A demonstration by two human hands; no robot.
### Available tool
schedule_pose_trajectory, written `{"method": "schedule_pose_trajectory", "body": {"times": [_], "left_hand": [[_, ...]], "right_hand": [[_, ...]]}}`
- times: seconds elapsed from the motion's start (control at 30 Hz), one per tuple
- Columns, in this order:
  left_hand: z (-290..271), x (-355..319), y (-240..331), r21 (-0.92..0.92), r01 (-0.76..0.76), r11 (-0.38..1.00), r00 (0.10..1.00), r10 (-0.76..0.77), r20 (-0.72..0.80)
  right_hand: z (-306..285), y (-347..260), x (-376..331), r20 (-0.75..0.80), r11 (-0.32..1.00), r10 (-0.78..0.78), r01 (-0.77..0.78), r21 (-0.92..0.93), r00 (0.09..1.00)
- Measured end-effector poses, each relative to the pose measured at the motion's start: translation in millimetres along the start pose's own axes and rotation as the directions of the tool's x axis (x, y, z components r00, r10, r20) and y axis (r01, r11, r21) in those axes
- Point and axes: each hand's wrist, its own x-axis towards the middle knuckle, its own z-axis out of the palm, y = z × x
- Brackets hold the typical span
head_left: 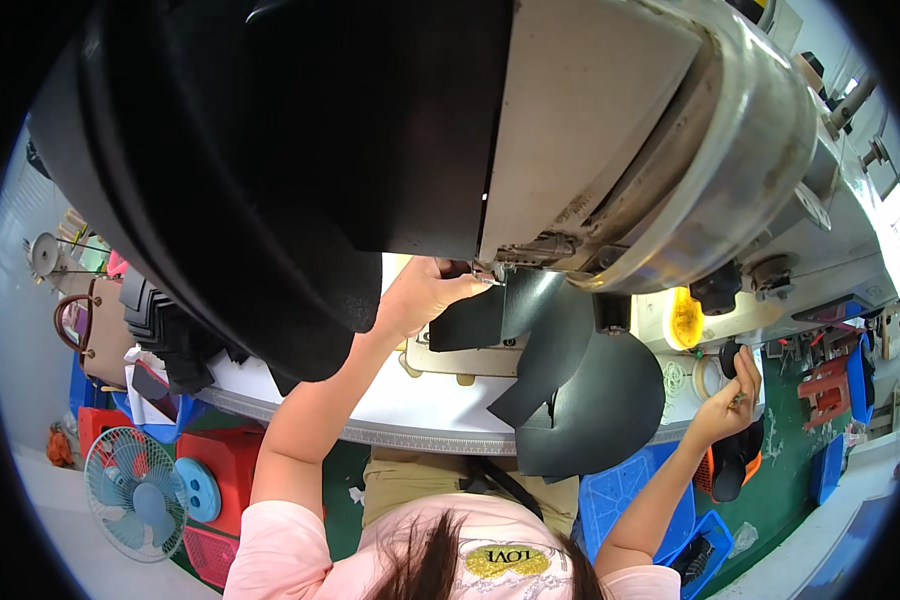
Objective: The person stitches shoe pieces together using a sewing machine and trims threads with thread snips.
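Observation:
My left hand [422, 298] reaches up under the head of a sewing machine [590, 130], its thumb and fingers pinched together beside the needle area [498, 272]. Whatever is between those fingertips is too small to make out. Smooth black leather-like pieces [600, 400] lie under the needle area and hang over the table's front edge, some of them curved. Out to the right, my right hand [727, 408] has its fingers curled against a black round knob-like piece [730, 358]. A small metallic thing [738, 401] shows in that palm, its kind unclear.
A stack of black pieces [160, 335] and a brown handbag [100, 325] are at the left. A fan [138, 493] stands beside red stools [220, 470]. Blue crates [635, 500] and an orange basket [705, 474] sit below the white table [380, 405]. A yellow lamp [683, 318] glows at right.

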Motion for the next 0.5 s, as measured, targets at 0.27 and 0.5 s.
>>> {"method": "schedule_pose_trajectory", "body": {"times": [0.27, 0.5], "left_hand": [[1.9, -3.1, 10.2, -0.013, 0.000, 1.000, 1.000, 0.000, 0.021], [4.6, -1.7, 13.6, 0.232, -0.049, 0.972, 0.997, 0.063, -0.052]], "right_hand": [[15.3, -85.8, -2.0, 0.114, 0.962, -0.208, 0.182, 0.201, 0.971], [82.6, -141.2, -29.1, 0.321, 0.793, -0.481, 0.249, 0.557, 0.815]]}}
